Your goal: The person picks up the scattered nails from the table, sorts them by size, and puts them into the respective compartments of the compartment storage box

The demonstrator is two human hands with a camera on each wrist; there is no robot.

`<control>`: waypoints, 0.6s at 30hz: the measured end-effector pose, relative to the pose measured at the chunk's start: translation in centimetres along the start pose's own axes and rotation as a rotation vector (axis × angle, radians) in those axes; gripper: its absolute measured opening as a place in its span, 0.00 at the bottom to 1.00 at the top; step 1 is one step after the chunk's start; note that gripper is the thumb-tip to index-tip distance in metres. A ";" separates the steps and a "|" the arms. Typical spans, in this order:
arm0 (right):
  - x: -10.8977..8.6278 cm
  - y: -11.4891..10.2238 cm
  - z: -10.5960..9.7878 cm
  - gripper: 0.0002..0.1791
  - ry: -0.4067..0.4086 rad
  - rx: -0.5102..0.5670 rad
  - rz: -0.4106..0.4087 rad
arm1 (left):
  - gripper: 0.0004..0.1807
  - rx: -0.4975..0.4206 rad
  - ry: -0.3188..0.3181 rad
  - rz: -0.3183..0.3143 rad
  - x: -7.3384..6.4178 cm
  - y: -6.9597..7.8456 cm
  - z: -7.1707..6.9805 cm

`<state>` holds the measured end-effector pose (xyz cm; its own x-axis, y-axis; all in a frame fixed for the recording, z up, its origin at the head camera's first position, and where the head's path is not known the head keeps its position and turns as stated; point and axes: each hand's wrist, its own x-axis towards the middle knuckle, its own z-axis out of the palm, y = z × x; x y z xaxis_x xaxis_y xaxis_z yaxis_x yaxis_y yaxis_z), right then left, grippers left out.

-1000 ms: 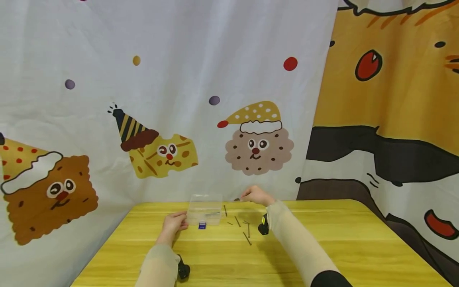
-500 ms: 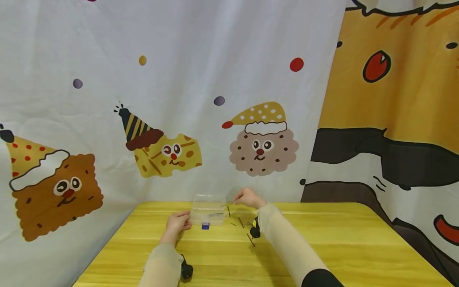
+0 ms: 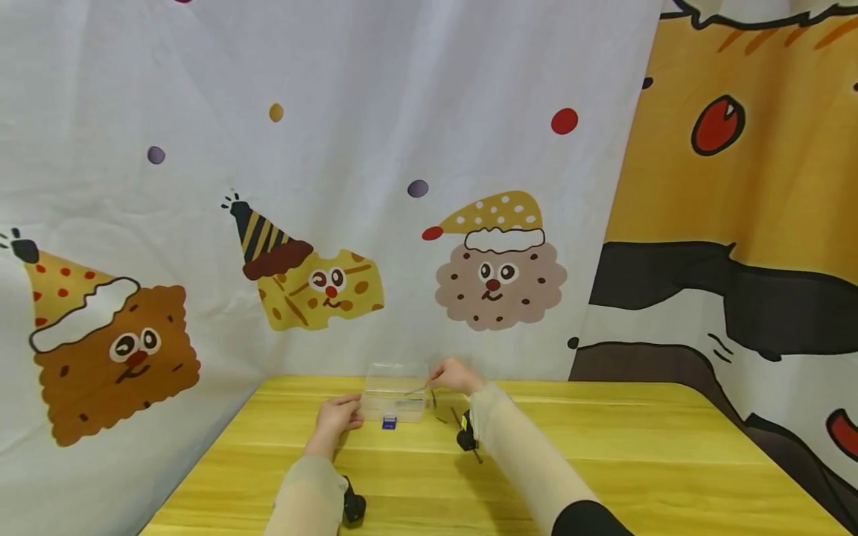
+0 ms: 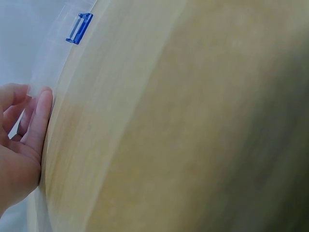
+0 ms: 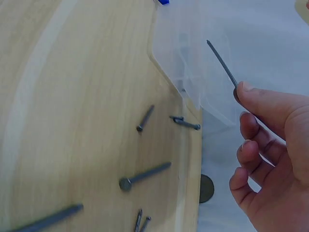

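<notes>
A clear plastic box (image 3: 375,413) with a blue latch (image 3: 389,422) stands near the table's back edge, its lid (image 3: 397,368) raised. At its left end, my left hand (image 3: 337,417) holds the corner between thumb and fingers, as the left wrist view shows. My right hand (image 3: 456,376) pinches a thin dark nail (image 5: 223,65) between thumb and index finger. The nail points left, over the box's right side, and its other end is hidden in the hand. Several loose nails lie to the right of the box, among them a thick one (image 5: 149,176) and a short one (image 5: 146,118).
The yellow wood-grain table (image 3: 570,447) ends at a curtain (image 3: 322,149) printed with cartoon figures. Black wrist cameras (image 3: 354,508) are worn on both forearms. In the right wrist view, another long nail (image 5: 53,220) lies toward the lower left.
My right hand has moved left with the nail, from beside the box to its right edge, and the nail now reaches over the box. The left hand has kept its hold.
</notes>
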<state>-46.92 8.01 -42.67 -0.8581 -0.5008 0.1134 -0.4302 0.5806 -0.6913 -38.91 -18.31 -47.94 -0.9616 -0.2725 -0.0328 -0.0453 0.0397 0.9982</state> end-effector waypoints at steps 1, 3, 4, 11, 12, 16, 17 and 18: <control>0.1 0.0 0.2 0.05 -0.001 -0.009 -0.002 | 0.19 0.008 -0.002 0.004 0.0 0.0 0.0; 0.3 0.2 0.6 0.04 -0.004 -0.024 -0.009 | 0.19 0.017 -0.002 0.006 0.0 -0.1 -0.1; 0.4 0.2 0.8 0.04 -0.004 -0.031 -0.007 | 0.19 0.019 -0.003 0.007 0.0 -0.2 -0.1; 0.6 -0.4 1.6 0.03 0.003 -0.044 -0.022 | 0.18 0.015 0.002 -0.002 0.3 -0.2 0.0; 0.6 -0.6 1.7 0.03 0.003 -0.045 -0.021 | 0.19 0.013 0.000 -0.001 0.4 -0.2 0.0; 0.5 -1.0 2.3 0.03 0.003 -0.048 -0.013 | 0.18 0.001 0.000 -0.006 0.3 -0.2 0.1; 0.4 -1.0 2.5 0.03 0.000 -0.051 -0.007 | 0.18 0.000 0.001 -0.009 0.3 -0.2 0.1; 0.4 -1.1 2.6 0.04 -0.001 -0.050 0.000 | 0.18 0.001 0.003 -0.011 0.3 -0.2 0.0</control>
<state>-46.13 5.52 -43.71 -0.8579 -0.5014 0.1125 -0.4436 0.6120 -0.6547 -39.17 -18.34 -48.11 -0.9603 -0.2755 -0.0433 -0.0558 0.0378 0.9977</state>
